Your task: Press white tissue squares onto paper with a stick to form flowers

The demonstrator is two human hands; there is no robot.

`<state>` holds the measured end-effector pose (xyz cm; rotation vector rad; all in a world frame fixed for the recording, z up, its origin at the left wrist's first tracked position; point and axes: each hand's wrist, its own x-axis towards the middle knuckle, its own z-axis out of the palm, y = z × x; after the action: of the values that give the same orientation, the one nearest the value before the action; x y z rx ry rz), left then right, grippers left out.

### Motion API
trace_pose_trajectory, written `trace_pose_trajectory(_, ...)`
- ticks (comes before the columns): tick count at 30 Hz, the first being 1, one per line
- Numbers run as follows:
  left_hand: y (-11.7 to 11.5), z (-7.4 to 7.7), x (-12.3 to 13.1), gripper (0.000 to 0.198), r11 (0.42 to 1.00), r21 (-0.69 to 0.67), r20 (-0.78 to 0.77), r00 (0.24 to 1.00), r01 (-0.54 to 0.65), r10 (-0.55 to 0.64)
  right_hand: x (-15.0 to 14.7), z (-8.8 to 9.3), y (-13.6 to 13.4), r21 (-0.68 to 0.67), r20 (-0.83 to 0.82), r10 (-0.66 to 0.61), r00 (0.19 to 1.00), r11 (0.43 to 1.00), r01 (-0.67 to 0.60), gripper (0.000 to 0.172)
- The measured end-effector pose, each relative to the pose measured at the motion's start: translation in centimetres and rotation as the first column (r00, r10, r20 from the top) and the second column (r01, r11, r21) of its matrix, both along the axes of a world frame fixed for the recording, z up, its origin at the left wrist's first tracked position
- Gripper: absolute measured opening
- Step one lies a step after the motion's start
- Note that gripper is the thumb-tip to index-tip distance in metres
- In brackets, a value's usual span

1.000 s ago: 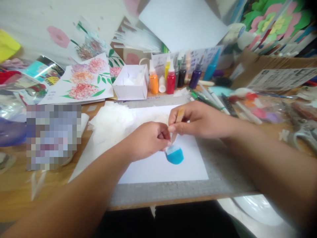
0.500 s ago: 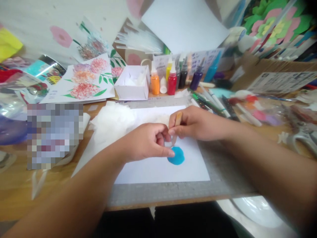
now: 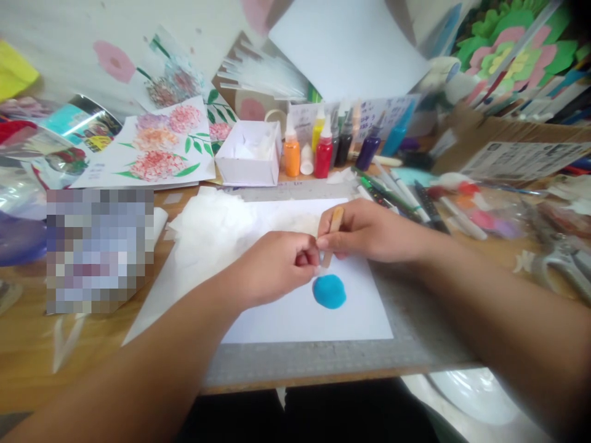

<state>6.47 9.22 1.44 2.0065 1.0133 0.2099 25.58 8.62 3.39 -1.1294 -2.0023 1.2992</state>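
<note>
Surface: I see a crowded wooden tabletop (image 3: pixel 28 351) with a grey cutting mat (image 3: pixel 415 326) at its near edge and a white sheet (image 3: pixel 286 320) lying on the mat.
Right hand: my right hand (image 3: pixel 369 234) pinches a wooden stick (image 3: pixel 337 216) between thumb and fingers. The stick is tilted, with its top toward 1 o'clock.
Left hand: my left hand (image 3: pixel 277 264) is curled, its fingertips pressed together against the stick's lower end. I cannot tell whether anything sits between them.
Blue blob: a round blue blob (image 3: pixel 329 291) lies on the sheet at 6 o'clock from the stick's tip, just beside the left hand and apart from it.
Tissue: crumpled white tissue (image 3: pixel 207 227) overlaps the sheet at 10 o'clock.
Far edge: at 12 o'clock stand a white box (image 3: pixel 249 165), an orange bottle (image 3: pixel 292 155) and a red bottle (image 3: pixel 323 157).
Left side: a flower painting (image 3: pixel 152 154) lies at 10 o'clock.
Right side: markers (image 3: pixel 401 191) lie at 2 o'clock.
</note>
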Motion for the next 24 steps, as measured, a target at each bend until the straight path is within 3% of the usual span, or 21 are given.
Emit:
trace_pose_trajectory(7,-0.1,-0.2,0.4,0.007,0.991,0.13,-0.024,1.0,-0.009,0.013,-0.2,-0.2,0.0,-0.036,-0.007,0.018,1.0,0.999,-0.018,0.015)
trace_pose_trajectory(12,-0.5,-0.1,0.8,0.007,0.981,0.195,-0.043,0.999,-0.009,0.018,0.0,0.1,0.0,-0.083,-0.036,0.01,0.999,0.996,-0.013,0.023)
trace_pose_trajectory(15,-0.4,0.5,0.2,0.009,0.99,0.127,0.014,0.998,-0.062,0.06,0.5,0.1,0.1,-0.061,-0.146,-0.123,0.982,0.992,0.115,0.026)
trace_pose_trajectory(17,0.1,1.0,-0.8,0.012,0.978,0.1,0.104,0.98,-0.182,0.172,1.0,-0.1,0.3,-0.024,-0.291,-0.245,0.925,0.968,0.249,0.027)
trace_pose_trajectory(19,0.9,1.4,-2.0,0.013,0.909,0.214,0.141,0.932,-0.358,0.334,1.3,-0.5,0.6,0.0,-0.389,-0.327,0.861,0.935,0.354,0.025)
trace_pose_trajectory(21,1.7,1.6,-3.2,0.009,0.791,0.433,0.085,0.893,-0.433,0.442,1.5,-0.8,0.8,0.008,-0.423,-0.384,0.821,0.904,0.427,0.024)
trace_pose_trajectory(22,2.1,1.6,-3.5,0.011,0.745,0.537,0.024,0.89,-0.396,0.456,1.6,-0.9,0.9,0.008,-0.426,-0.407,0.808,0.892,0.453,0.024)
trace_pose_trajectory(24,2.5,1.5,-3.7,0.021,0.71,0.659,-0.126,0.895,-0.247,0.428,1.5,-1.0,1.0,0.01,-0.419,-0.439,0.795,0.873,0.487,0.024)
